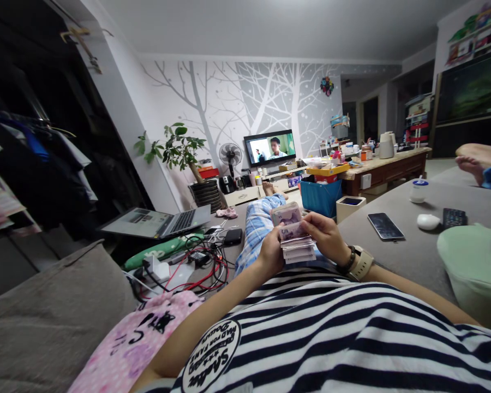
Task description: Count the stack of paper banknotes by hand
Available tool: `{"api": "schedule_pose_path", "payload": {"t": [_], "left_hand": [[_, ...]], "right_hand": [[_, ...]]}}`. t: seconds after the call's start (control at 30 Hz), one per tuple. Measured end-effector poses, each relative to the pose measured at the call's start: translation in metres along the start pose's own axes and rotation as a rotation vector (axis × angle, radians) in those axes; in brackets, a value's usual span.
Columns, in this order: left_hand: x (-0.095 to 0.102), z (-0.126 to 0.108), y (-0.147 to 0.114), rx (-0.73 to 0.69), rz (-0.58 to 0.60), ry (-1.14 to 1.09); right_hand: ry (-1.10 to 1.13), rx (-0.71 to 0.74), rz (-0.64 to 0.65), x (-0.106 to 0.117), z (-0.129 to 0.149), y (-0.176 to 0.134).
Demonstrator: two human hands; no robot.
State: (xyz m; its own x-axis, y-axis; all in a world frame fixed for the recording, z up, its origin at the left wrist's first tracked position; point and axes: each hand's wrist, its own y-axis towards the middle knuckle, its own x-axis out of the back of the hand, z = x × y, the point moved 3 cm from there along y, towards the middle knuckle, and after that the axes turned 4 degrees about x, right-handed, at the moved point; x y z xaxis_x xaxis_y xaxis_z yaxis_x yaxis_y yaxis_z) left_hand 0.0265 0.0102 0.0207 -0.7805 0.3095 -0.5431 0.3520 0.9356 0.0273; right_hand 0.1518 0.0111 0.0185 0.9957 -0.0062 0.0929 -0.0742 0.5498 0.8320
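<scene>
A stack of purplish banknotes is held above my lap, its lower ends fanned into several layers. My left hand grips the stack from its left side, the thumb resting on top. With thumb and fingers pinched, my right hand holds the upper right edge of the front note, which shows a "5". Further notes stand up behind it. A watch with a pale strap and a dark bracelet are on my right wrist. Blue checked trousers cover my outstretched legs beneath the notes.
To the left lie an open laptop, tangled cables and a pink cloth. On the right are a phone, a white mouse-like object, a remote and a green container. Another person's foot shows at the right edge.
</scene>
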Motion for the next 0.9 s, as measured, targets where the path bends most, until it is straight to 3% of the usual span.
{"api": "schedule_pose_path", "payload": {"t": [0.4, 0.57, 0.9], "left_hand": [[0.002, 0.001, 0.001, 0.072, -0.016, -0.087], [0.001, 0.0, 0.0, 0.045, 0.011, -0.075], [0.008, -0.002, -0.005, -0.027, -0.145, 0.088]], "right_hand": [[0.027, 0.019, 0.008, 0.001, -0.003, 0.001], [-0.012, -0.03, -0.049, 0.005, -0.011, 0.004], [-0.174, -0.143, -0.129, 0.009, -0.023, 0.006]]}}
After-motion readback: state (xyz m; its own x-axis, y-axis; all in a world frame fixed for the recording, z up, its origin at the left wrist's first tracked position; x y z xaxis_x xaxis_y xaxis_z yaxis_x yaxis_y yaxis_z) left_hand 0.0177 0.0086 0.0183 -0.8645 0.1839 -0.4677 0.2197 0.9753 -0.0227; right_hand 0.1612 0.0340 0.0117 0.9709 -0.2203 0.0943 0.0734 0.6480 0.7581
